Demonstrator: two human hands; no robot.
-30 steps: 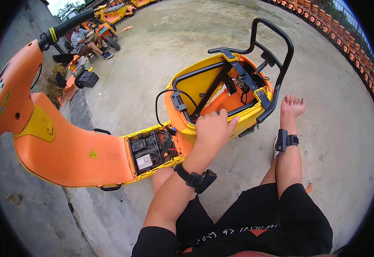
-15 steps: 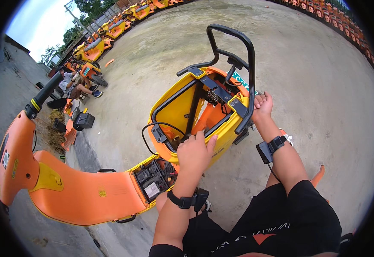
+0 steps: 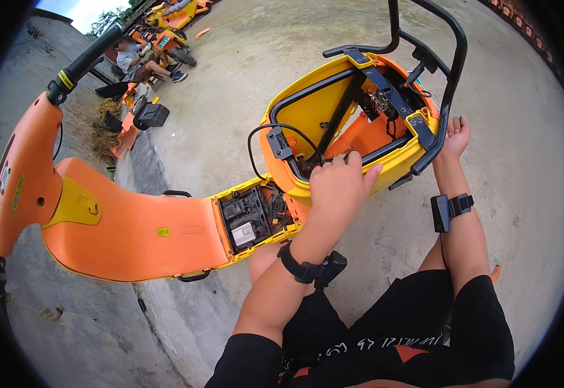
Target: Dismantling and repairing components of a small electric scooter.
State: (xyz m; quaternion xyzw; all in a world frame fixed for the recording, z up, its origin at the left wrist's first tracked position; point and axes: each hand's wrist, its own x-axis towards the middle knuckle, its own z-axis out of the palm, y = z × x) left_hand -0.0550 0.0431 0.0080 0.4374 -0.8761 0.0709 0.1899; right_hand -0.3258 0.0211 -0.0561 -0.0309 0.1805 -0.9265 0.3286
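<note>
An orange-and-yellow scooter [image 3: 127,220] stands in front of me, its rear body [image 3: 401,161] open, showing orange inner panels, black bars and small parts. My left hand [image 3: 340,187] has its fingers curled over the near rim of that opening; the fingertips are partly hidden. My right hand [image 3: 455,136], with curled fingers, is raised at the right end of the rear body, beside the black tube rack [image 3: 460,52]; what it holds, if anything, is hidden. An open compartment [image 3: 243,223] with wiring and a silver box sits in the floorboard.
A seated person [image 3: 143,64] is at another scooter [image 3: 169,42] at back left, beside loose panels [image 3: 127,132] and a black box [image 3: 151,115]. Rows of scooters [image 3: 521,26] line the far right. A wall [image 3: 36,58] runs along the left.
My right hand has moved from a fist out to the side up to the rear body by the rack. My left hand stays at the rim. The view has shifted with my head.
</note>
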